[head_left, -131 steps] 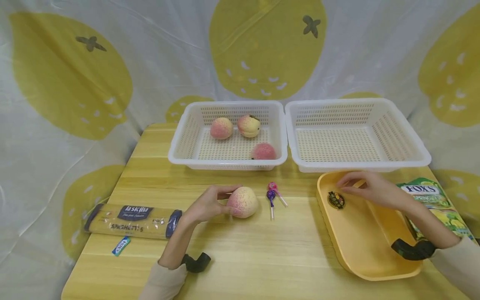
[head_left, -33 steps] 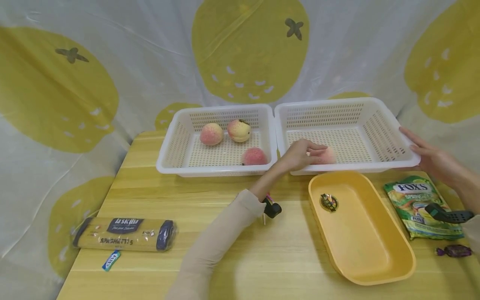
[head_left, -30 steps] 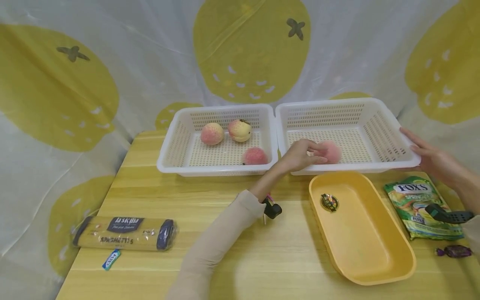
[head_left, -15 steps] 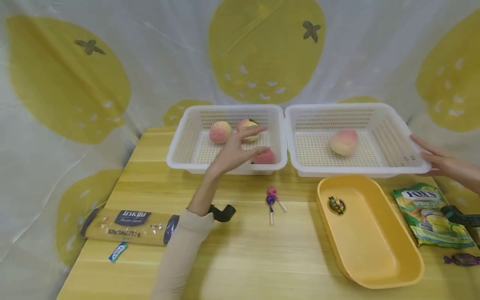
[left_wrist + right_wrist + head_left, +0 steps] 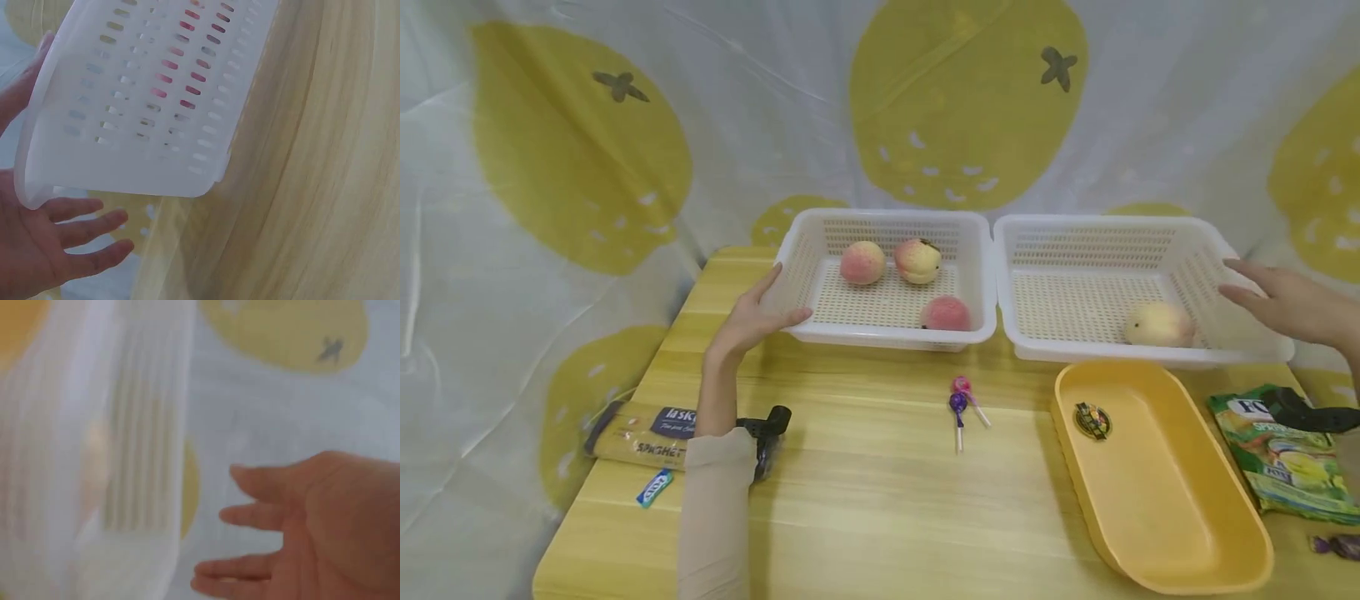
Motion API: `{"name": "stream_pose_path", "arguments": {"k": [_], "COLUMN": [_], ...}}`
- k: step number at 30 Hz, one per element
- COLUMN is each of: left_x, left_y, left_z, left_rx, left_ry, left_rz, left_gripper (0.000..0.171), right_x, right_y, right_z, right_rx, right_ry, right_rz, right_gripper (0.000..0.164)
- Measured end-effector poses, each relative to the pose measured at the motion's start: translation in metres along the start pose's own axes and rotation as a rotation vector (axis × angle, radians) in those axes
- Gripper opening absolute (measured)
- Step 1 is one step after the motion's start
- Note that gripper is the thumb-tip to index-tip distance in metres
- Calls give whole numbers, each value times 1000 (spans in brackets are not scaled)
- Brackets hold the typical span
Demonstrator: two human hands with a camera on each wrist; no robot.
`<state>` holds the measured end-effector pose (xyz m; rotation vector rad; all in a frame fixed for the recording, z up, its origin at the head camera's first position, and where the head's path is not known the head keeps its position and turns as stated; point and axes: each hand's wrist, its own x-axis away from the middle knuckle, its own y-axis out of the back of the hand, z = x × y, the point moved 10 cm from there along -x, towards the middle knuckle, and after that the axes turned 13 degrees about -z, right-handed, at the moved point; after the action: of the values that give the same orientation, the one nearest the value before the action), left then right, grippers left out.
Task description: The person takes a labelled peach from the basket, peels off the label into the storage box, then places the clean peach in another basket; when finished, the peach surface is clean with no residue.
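My left hand [image 5: 747,323] is at the left end of the left white basket [image 5: 887,335], thumb by the front corner and fingers spread along the side. In the left wrist view its fingers [image 5: 87,231] stretch out straight under the basket's rim. Three peaches lie in that basket: one pink and yellow [image 5: 862,263], one with a dark leaf [image 5: 917,262], one deep pink [image 5: 946,314]. A pale peach [image 5: 1159,323] rests in the right white basket [image 5: 1075,287], near its front right. My right hand [image 5: 1296,304] hovers at that basket's right end; the right wrist view shows it apart, fingers extended.
A yellow tray [image 5: 1157,483] with a round dark sticker [image 5: 1092,421] stands front right, beside a green Fox's candy bag [image 5: 1285,458] and a purple-wrapped candy [image 5: 1337,547]. Two lollipops [image 5: 958,402] lie mid-table. Left are a spaghetti pack [image 5: 640,435] and a small wrapped candy [image 5: 655,487].
My left hand carried the pale peach from the table into the right basket, released it, then moved to the left basket's left end. The peach rolled right. My right hand left the right basket's rim.
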<state>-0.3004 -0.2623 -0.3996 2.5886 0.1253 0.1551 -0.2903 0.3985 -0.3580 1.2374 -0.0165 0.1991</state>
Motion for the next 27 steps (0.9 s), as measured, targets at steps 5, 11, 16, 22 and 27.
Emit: {"name": "stream_pose_path", "arguments": {"k": [5,11,16,22,27], "left_x": [-2,0,-1,-3,-2], "left_y": [-7,-8,-8,-10,-10], "left_z": [12,15,13,12,13], "left_rx": [68,134,188,209,226], "left_ry": [18,36,36,43,52], "left_rz": [31,23,14,6,-8], "left_gripper": [107,106,105,104,104], "right_x": [-22,-54,-91,-124,-143], "right_y": [9,-13,-60,-104,-127], "right_z": [99,200,258,290,305], "right_rx": [-165,-427,-590,-663,-678], "right_ry": [117,221,237,211,218], "right_rz": [-19,15,96,170,201], "right_gripper": [77,85,94,94,91]}}
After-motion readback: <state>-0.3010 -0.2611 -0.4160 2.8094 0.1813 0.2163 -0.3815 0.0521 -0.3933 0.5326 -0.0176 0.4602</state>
